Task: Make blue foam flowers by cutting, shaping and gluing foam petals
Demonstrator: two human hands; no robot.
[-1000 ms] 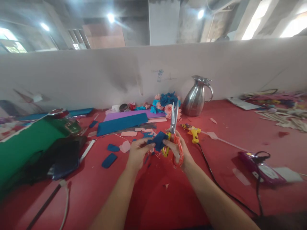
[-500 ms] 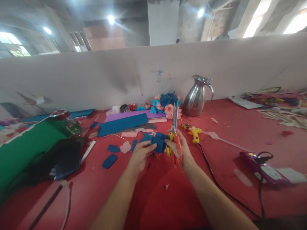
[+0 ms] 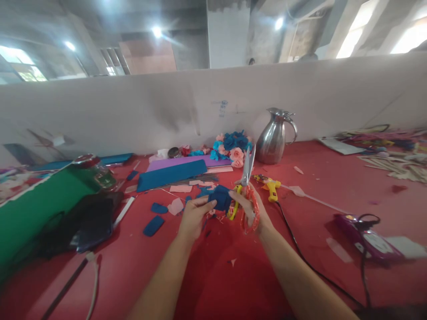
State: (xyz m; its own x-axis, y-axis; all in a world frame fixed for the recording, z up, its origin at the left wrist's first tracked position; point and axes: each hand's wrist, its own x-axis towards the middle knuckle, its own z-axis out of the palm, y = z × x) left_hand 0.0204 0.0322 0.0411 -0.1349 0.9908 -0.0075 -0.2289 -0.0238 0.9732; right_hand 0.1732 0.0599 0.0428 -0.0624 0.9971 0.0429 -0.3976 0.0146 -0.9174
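My left hand (image 3: 196,214) pinches the left edge of a dark blue paper piece (image 3: 220,198) between thumb and fingers. A pair of scissors (image 3: 247,171) with red and yellow handles is held in my right hand (image 3: 255,206), blades pointing up and slightly apart. Fingertips of the right hand reach to the paper's right edge. Below and left of the hands, cut blue pieces (image 3: 153,226) and a pink piece (image 3: 175,206) lie on the red table (image 3: 213,280).
Behind the hands are a blue sheet (image 3: 171,175), paper flowers (image 3: 235,144) and a steel jug (image 3: 274,138). A yellow glue gun (image 3: 271,189) with a black cord lies to the right, near a purple power strip (image 3: 368,238). At left are a green board (image 3: 40,204) and a jar (image 3: 96,173).
The scissors have tilted to the right, their blades a little further apart. The blue paper has turned slightly in my fingers. The whole view has shifted a little.
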